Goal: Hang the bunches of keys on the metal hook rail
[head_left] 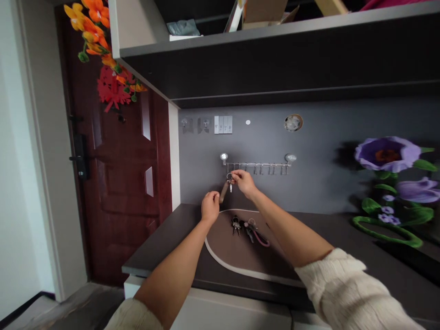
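My right hand (244,182) pinches the ring of a bunch of keys (230,185) just below the left end of a metal hook rack (257,164) on the grey wall. A brownish strap-like key fob (224,191) hangs slantwise from the ring. My left hand (211,205) is closed at the fob's lower end, fingers pressed together on it. Whether the ring touches a hook, I cannot tell. Beneath my hands, two more bunches of keys lie on a rounded brown mat (237,256): a small bunch (236,225) and one with a pink loop (263,240).
Purple plush flowers (388,156) stand on the dark counter (165,238) at right. A shelf (275,68) overhangs the wall. Orange flowers (94,32) hang at upper left, before a dark red door (117,183). Light switches (223,124) sit above the rack.
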A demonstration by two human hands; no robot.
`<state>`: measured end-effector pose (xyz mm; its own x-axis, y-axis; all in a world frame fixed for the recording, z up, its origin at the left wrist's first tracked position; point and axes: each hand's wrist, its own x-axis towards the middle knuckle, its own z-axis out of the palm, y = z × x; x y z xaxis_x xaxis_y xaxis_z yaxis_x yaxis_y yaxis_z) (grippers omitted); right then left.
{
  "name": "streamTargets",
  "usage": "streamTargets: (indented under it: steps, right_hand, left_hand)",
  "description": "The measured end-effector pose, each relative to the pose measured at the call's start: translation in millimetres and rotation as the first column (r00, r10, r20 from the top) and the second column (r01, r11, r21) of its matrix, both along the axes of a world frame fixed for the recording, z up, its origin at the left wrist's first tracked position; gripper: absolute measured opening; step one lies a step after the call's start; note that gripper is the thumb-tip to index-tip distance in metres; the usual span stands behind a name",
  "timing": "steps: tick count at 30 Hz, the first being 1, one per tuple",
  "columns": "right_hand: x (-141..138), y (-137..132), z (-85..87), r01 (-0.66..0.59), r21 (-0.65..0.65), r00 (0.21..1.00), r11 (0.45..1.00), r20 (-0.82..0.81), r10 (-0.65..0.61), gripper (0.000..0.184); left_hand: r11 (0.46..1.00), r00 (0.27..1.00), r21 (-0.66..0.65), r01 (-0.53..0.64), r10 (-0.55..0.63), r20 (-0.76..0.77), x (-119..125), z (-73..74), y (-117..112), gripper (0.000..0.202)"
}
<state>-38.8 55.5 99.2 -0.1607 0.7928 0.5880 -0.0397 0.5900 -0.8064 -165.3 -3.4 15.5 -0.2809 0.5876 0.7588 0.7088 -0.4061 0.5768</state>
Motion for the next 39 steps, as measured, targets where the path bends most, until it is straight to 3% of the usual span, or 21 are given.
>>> streamTargets:
  steps: [6, 15, 23, 31, 39]
  right_hand:
    - [-14, 14, 11.5, 0.114, 0.041, 0.993, 0.993, 0.029, -0.116, 0.008]
    - [-23, 22, 14.3, 0.280, 0.101, 0.949, 0.955, 0.121, -0.291, 0.012]
    - [-25, 30, 6.4, 0.425, 0.246, 0.855, 0.871, 0.208, -0.475, 0.019]
    - [-26, 32, 1.8, 0.474, 0.274, 0.818, 0.837, 0.215, -0.534, 0.020]
    - [-22, 39, -10.9, 0.442, 0.238, 0.854, 0.865, 0.184, -0.487, 0.020]
  left_hand:
    - [0.990, 0.991, 0.070, -0.119, 0.114, 0.066, -3, 0.4, 2, 0.025]
    - [0.989, 0.992, 0.073, -0.127, 0.126, 0.021, -1, 4.9, -3, 0.023]
    - [0.989, 0.994, 0.091, -0.113, 0.112, 0.015, 1, 4.4, -4, 0.024]
    - [0.988, 0.992, 0.081, -0.130, 0.129, 0.011, 1, 5.8, -5, 0.023]
    - [0.986, 0.992, 0.104, -0.129, 0.129, 0.002, -1, 2.2, -1, 0.022]
